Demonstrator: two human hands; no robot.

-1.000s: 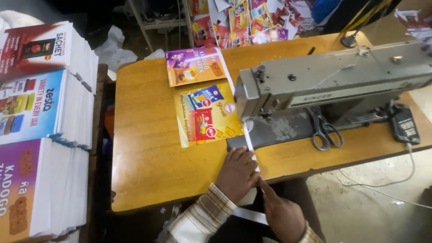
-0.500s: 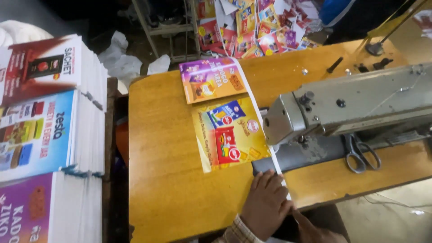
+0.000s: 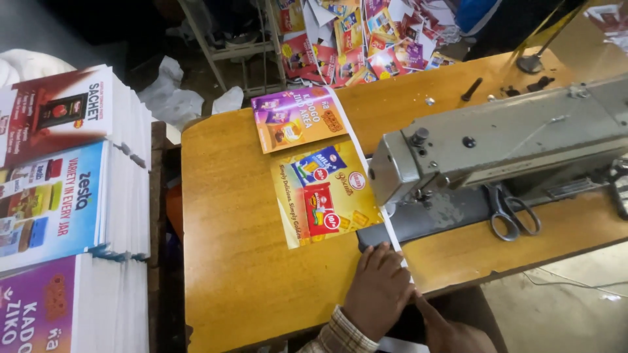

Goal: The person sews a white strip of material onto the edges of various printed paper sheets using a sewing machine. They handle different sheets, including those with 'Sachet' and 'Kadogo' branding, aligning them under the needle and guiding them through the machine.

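Observation:
My left hand (image 3: 379,291) lies flat on the wooden table (image 3: 229,248), fingers together, pressing on a white tape (image 3: 354,140) just in front of the grey sewing machine (image 3: 510,144). The tape runs along the right edge of a yellow printed card (image 3: 324,196) and a purple printed card (image 3: 297,119) lying beyond it, then passes under the machine's head. Only part of my right hand (image 3: 451,333) shows at the bottom edge, close beside the left, with one finger stretched towards it. Its grip is hidden.
Scissors (image 3: 510,212) lie on the machine bed right of the needle. Tall stacks of printed cards (image 3: 65,196) stand left of the table. A loose heap of coloured cards (image 3: 366,46) lies behind the table, and crumpled white bags (image 3: 173,95) are on the floor.
The view has swung left, so the table and machine sit further right in frame. Both hands now appear lower, with the right one mostly cut off. The cards have hardly moved on the table.

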